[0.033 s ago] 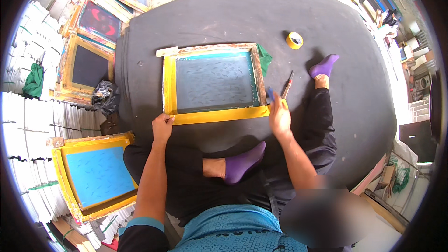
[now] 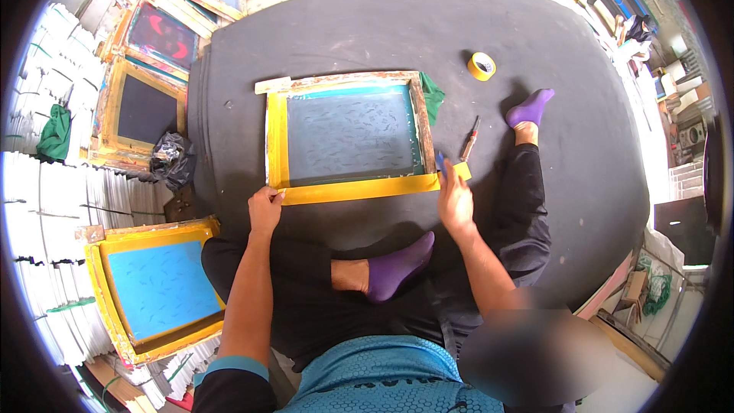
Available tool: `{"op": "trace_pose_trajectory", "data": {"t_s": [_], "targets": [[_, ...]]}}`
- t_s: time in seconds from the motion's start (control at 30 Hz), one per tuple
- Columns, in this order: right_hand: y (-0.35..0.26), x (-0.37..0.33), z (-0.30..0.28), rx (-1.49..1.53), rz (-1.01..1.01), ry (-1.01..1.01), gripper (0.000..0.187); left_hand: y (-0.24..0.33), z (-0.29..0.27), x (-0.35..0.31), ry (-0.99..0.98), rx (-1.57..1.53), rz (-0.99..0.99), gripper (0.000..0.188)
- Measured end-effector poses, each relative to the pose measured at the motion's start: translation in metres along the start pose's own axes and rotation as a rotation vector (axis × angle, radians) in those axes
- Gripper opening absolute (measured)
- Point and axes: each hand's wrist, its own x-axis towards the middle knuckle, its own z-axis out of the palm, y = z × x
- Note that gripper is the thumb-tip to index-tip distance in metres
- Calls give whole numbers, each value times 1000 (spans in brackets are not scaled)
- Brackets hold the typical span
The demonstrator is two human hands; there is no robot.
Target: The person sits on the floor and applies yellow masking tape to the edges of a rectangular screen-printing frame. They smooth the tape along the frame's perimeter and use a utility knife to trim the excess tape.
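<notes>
A wooden screen-printing frame (image 2: 425, 118) with grey mesh (image 2: 352, 134) lies flat on the dark mat. Yellow tape covers its left side, and another yellow tape strip (image 2: 359, 190) runs along its near edge. At the near left corner, my left hand (image 2: 264, 209) pinches the end of this strip. My right hand (image 2: 456, 200) is closed round a small blue tool (image 2: 440, 160) at the near right corner, where the strip extends past the wood. Its exact kind is hard to make out. Just beyond that hand lies a slim tool with a reddish-brown handle (image 2: 469, 145).
A yellow tape roll (image 2: 482, 66) sits on the dark mat (image 2: 550, 206) at the far right. Green cloth (image 2: 433, 97) pokes out beside the frame. A blue-meshed frame (image 2: 160, 283) leans at the left, near white stacks (image 2: 46, 206) and other frames. My purple-socked feet (image 2: 400, 266) rest on the mat.
My right hand has shifted slightly left with the blue tool, now against the frame's near right corner. My left hand stays at the strip's left end.
</notes>
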Motion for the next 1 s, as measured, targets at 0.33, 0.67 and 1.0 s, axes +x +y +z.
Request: {"op": "trace_pose_trajectory", "data": {"t_s": [0.33,0.67,1.0], "targets": [[7,-49,10,-73,71,-181,56,-5,1,2,18,5,35,19],[0,-47,12,-94,65,-170,52,-7,2,0,23,-26,19,20],[1,-60,16,-318,25,-265,64,-6,2,2,13,10,27,19]]}}
